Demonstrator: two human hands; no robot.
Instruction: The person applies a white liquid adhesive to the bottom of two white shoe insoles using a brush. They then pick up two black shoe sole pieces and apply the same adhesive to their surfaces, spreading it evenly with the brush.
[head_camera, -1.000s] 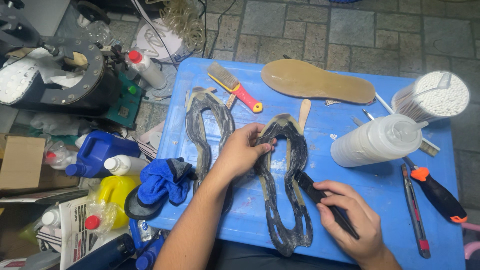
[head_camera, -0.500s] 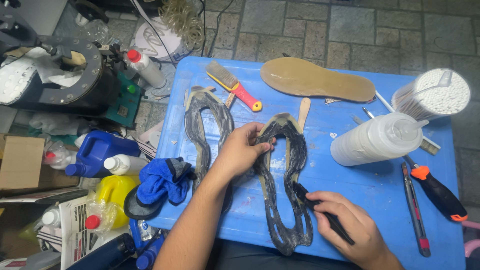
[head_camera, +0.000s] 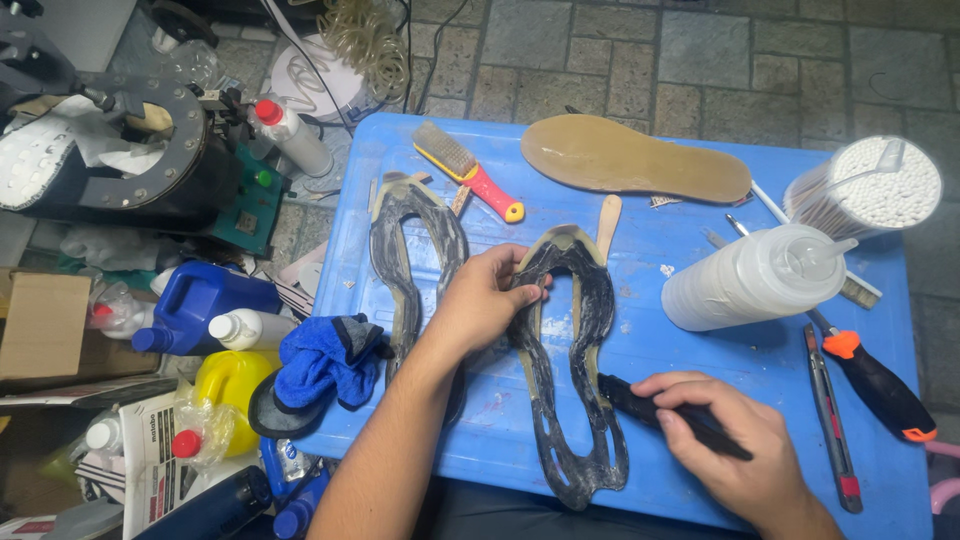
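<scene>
1. Near the middle of the blue table (head_camera: 700, 370), the person's left hand (head_camera: 485, 300) is closed on the inner edge of a dark, ring-shaped sole frame (head_camera: 572, 360), fingers curled over its upper left side.
2. That frame lies flat, toe end far, heel end at the near edge of the table.
3. Right hand (head_camera: 725, 440) grips a black-handled tool (head_camera: 665, 412), fist wrapped around it, and the tool's far tip touches the frame's right rim.
4. Just left of the held frame lies a second dark frame (head_camera: 405, 260), partly under the left forearm.
5. Far side now: a tan insole (head_camera: 632, 158) lies flat, with a yellow-and-red brush (head_camera: 468, 170) to its left.
6. Over on the right, a white squeeze bottle (head_camera: 755, 278) lies on its side, and a tub of cotton swabs (head_camera: 868, 192) stands beyond it.
7. An orange-and-black screwdriver (head_camera: 875, 385) sits near the right edge.
8. A blue cloth (head_camera: 325, 360) hangs at the left edge.
</scene>
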